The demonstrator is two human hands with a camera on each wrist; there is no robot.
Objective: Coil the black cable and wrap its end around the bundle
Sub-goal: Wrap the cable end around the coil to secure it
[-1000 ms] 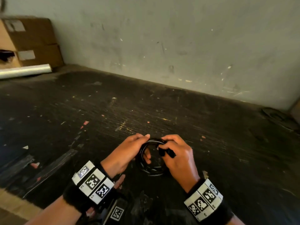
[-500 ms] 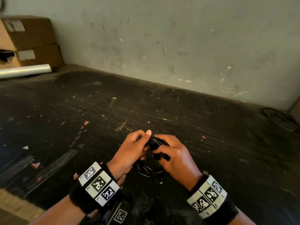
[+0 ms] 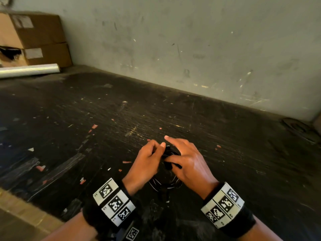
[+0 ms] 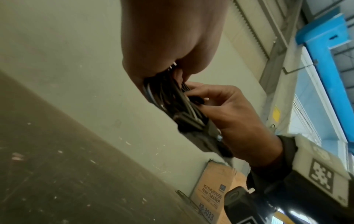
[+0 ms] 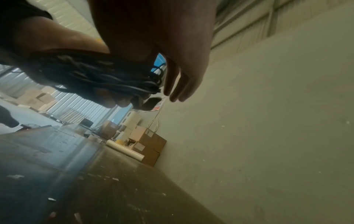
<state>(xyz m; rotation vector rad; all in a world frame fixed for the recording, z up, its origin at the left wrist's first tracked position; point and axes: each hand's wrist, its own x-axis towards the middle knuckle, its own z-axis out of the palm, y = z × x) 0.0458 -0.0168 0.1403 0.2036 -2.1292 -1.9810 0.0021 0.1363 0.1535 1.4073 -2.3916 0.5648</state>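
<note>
The black cable (image 3: 165, 182) is a small coil held above the dark worktop (image 3: 121, 119) between both hands. My left hand (image 3: 147, 160) grips the coil's left side with its fingers curled round the strands. My right hand (image 3: 188, 162) pinches the cable's end against the top of the bundle, and its index finger points straight out. In the left wrist view the bundle (image 4: 172, 104) runs from my left hand (image 4: 168, 45) into the curled fingers (image 4: 201, 91) of my right hand (image 4: 233, 115). In the right wrist view the strands (image 5: 107, 78) sit under my right hand (image 5: 172, 45).
Stacked cardboard boxes (image 3: 38, 37) and a roll of clear film (image 3: 29, 70) stand at the back left against the grey wall (image 3: 191, 40). A dark flat object (image 3: 295, 126) lies at the far right. Scraps of paper litter the worktop. A foam cleaner box (image 4: 212, 195) leans on the wall.
The open ring of cable has been squeezed into a tighter bundle. My hands have closed together over its top, and my right index finger has lifted out straight.
</note>
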